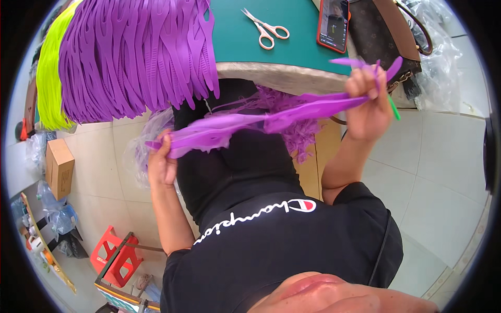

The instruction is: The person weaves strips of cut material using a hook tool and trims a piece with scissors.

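A blurred purple rubber strap piece (209,130) stretches across my lap between my hands. My left hand (164,163) pinches its left end. At the right, my raised right hand (365,99) is closed on the other end, with purple strips poking out above the fingers. A thin green stick (394,107), perhaps a tool handle, sticks out beside that hand; its other end is hidden. Purple rubber scraps (300,133) bunch up behind the held piece, below the table edge. Many similar purple straps (135,57) with slotted ends lie heaped at the far left, overhanging the edge.
On the green table top (229,36) lie small scissors (263,26) and a red-cased phone (334,26). A brown handbag (386,31) stands at the right. Yellow-green straps (49,78) hang left of the purple heap. A cardboard box (60,167) and red stool (117,255) stand on the floor.
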`<state>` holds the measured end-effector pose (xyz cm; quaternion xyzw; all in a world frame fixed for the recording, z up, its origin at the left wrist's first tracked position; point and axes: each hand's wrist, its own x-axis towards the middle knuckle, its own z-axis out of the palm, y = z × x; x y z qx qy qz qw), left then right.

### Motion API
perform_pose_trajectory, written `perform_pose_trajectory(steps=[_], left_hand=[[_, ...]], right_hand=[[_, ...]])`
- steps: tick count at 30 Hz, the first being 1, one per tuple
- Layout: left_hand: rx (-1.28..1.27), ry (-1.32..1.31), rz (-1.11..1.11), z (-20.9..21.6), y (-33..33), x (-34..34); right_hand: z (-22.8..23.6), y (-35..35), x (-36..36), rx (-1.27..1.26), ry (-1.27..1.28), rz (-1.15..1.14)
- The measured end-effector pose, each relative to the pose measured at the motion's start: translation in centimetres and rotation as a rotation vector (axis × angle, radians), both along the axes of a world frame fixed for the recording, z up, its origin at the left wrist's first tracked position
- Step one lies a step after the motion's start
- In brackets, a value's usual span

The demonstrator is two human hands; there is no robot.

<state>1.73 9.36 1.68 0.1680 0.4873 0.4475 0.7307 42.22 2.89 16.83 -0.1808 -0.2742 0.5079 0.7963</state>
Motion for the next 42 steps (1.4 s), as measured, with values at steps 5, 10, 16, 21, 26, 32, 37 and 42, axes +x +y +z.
perform_pose_trajectory(steps=[5, 10, 16, 21, 26, 32, 37, 42], left_hand=[[-0.119, -0.236, 0.252, -6.2, 1.6, -9.0], [-0.193, -0.345, 0.373, -10.3, 2.3, -14.6], [-0.315, -0.549, 0.445, -14.0, 2.8, -18.4], [-0.356, -0.548, 0.469, -15.8, 3.7, -18.4], [-0.36, -0.522, 0.591, -16.7, 2.7, -20.7], [-0.199, -0.186, 0.299, -8.4, 1.3, -10.9], [0.072, 0.478, -0.456, -1.1, 0.5, -6.0], [0.618, 1.292, -0.805, 5.6, -1.7, 0.5]], right_hand=[[0.3, -0.3, 6.0, -0.033, 0.225, -0.088], [1.8, -2.3, 11.3, 0.107, 0.285, -0.215], [3.2, -4.4, 17.7, 0.222, 0.281, -0.311], [5.3, -5.2, 19.1, 0.215, 0.182, -0.46], [5.2, -5.3, 23.1, 0.25, 0.179, -0.456], [7.6, -3.0, 12.7, 0.17, -0.041, -0.368], [8.1, -0.9, 5.3, 0.124, -0.514, -0.407], [8.5, 0.2, 0.3, 0.119, -0.614, -0.122]])
